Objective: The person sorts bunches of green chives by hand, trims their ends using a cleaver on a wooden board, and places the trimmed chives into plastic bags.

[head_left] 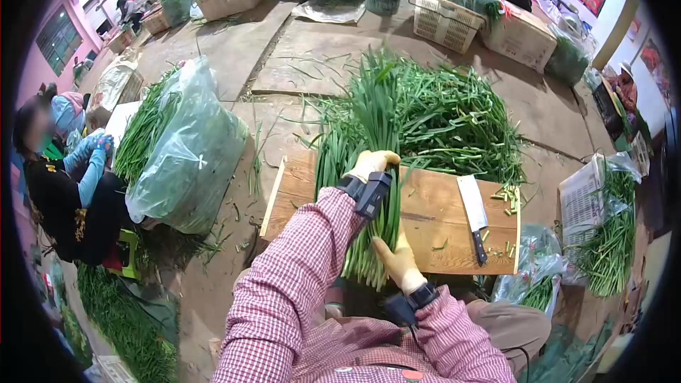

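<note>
A bundle of long green stalks [386, 218] is gripped over the brown wooden bench [433, 206] by the yellow-gloved left hand [373, 164]. Its base is touched by the yellow-gloved right hand [401, 264], whose closure cannot be determined.

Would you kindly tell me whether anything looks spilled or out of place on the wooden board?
Yes: short stalk pieces lie scattered on the wooden board beside the cleaver, untidy compared with the green bundle.

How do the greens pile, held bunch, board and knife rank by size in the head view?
1. Greens pile and board: unsure which is larger; the board is partly covered.
2. Held bunch
3. Knife
</note>
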